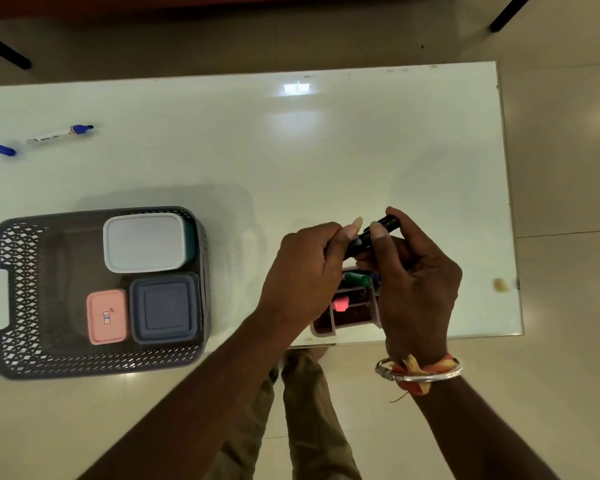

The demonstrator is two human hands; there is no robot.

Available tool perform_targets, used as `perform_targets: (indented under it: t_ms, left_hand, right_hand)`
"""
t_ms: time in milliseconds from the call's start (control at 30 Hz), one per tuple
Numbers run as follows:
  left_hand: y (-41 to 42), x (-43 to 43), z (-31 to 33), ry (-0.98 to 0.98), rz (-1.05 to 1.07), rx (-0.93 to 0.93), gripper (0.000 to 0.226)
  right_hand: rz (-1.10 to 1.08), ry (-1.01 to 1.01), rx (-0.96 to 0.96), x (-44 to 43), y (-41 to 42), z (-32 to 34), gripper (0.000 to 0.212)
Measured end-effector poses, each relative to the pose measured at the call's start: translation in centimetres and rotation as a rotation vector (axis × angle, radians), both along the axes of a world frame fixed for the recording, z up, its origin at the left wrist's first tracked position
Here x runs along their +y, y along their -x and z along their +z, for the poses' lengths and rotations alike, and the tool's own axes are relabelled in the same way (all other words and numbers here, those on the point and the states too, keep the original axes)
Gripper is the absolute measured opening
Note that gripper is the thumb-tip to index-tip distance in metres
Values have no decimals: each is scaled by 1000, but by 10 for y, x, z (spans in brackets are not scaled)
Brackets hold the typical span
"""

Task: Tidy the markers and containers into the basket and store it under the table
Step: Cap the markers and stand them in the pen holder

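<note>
One head-worn wide-angle camera looks almost straight down onto the white table [326, 150]. The left hand [302, 275] and right hand [420, 289] grip a black marker [390, 221] close beneath the lens, with the basket [14, 271] left of that grip.

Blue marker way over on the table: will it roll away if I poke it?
Probably yes: the blue marker looks round and lies flat on a shiny table. It should feel stiff and light, being a slim plastic pen. Its cap lies apart, so the tip might smudge.
</note>
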State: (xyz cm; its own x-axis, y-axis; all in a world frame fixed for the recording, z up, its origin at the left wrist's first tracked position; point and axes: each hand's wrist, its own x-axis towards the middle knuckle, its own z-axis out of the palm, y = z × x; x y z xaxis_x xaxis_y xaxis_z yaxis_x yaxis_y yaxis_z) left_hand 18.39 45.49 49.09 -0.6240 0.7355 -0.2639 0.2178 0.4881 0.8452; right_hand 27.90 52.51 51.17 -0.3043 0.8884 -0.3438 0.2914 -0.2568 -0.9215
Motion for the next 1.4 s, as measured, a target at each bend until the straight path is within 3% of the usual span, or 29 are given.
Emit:
perform_targets:
  t_ms: [167, 300, 400, 567, 700, 867, 1200, 1400]
  left_hand:
    - [-2, -1, -2, -24, 74, -163, 27]
    - [0, -2, 6, -177, 111, -315, 21]
    - [23, 0, 1, -166, 35, -237, 16]
    - [62, -20, -22, -75, 235, -230, 14]
    - [68, -26, -28, -90, 208, -283, 11]
    - [70, -29, -33, -73, 194, -303, 12]
    - [100, -68, -37, -38, 257, -288, 14]
    - [138, -90, -42, -67, 287, -268, 14]
  right_hand:
    - [12, -37, -13, -2, -2, 7, 30]
    - [114, -150, -18, 4, 2, 15, 33]
    - [122, -305, -48, 8, -3, 16, 34]
    - [225, -597, -221, 0, -25, 1, 35]
    - [399, -661, -246, -12, -41, -28, 35]
    - [465, -789, -275, -16, -41, -41, 35]
    - [663, -806, -421, -21, -42, -54, 20]
    - [462, -760, -336, -15, 3, -27, 27]
